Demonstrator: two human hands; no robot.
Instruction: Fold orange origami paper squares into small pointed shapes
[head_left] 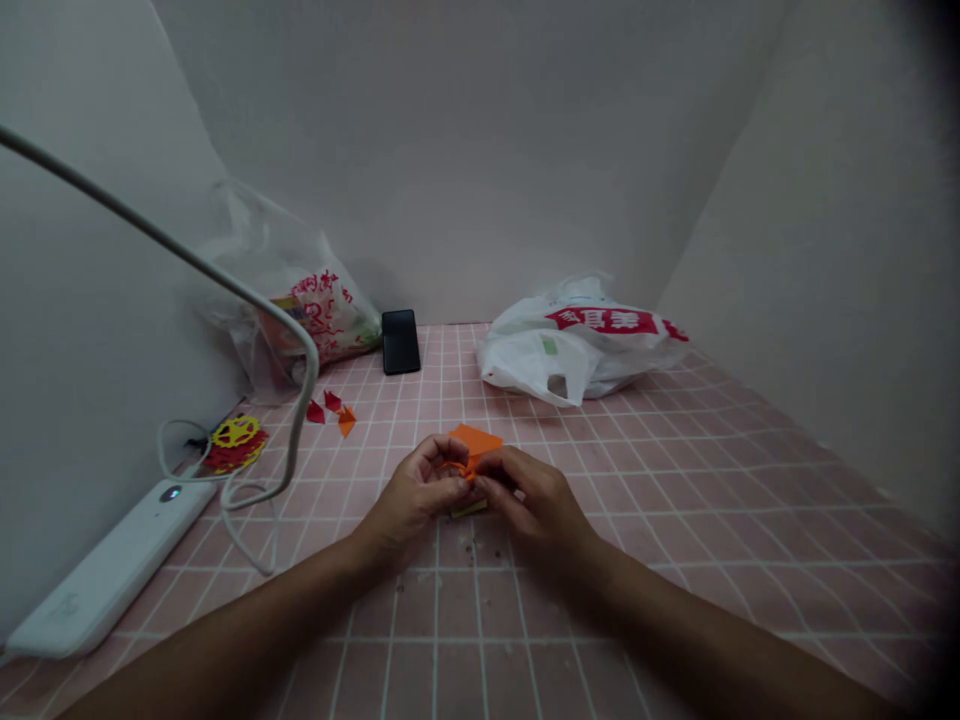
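Observation:
My left hand and my right hand meet over the middle of a pink checked tablecloth. Both pinch a small piece of orange paper, whose flat folded part sticks out beyond the fingertips. Fingers of both hands are curled closed on the paper. A small yellowish thing lies on the cloth just under the hands; I cannot make out what it is.
Red and orange paper scraps lie to the far left. Yellow and red paper cut-outs sit by a white lamp base with a bent neck. A black phone, a clear bag and a white plastic bag stand at the back.

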